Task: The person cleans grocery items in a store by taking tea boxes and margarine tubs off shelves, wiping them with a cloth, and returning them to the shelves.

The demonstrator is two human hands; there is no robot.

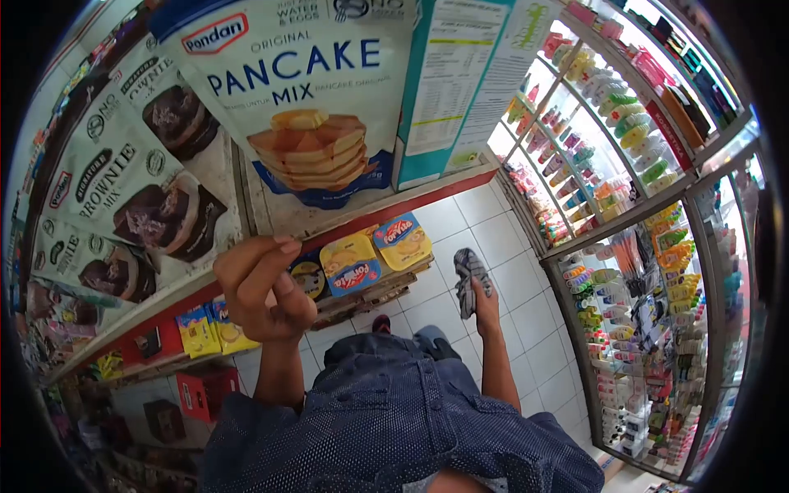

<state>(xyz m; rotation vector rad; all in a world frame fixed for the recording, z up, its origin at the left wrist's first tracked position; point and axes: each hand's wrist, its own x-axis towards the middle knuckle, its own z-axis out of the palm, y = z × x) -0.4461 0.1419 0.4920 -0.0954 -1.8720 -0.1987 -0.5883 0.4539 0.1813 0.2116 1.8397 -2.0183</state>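
My left hand [267, 287] is raised just in front of the shelf edge, its fingers curled in and nothing visible in them. Right above it stands a pancake mix pouch [308, 107] with a stack of pancakes printed on it. Brownie mix pouches [123, 185] lean on the same shelf to the left. Down at my right side, my right hand [486, 311] grips a crumpled grey striped cloth [470, 275], held over the tiled floor.
A teal and white box [448, 90] stands beside the pancake pouch. Margarine-style tubs [349, 263] and yellow sachets [209, 330] sit on a lower shelf. On the right, a glass display case [567, 251] holds many bottles. A red box [205, 393] is low at the left.
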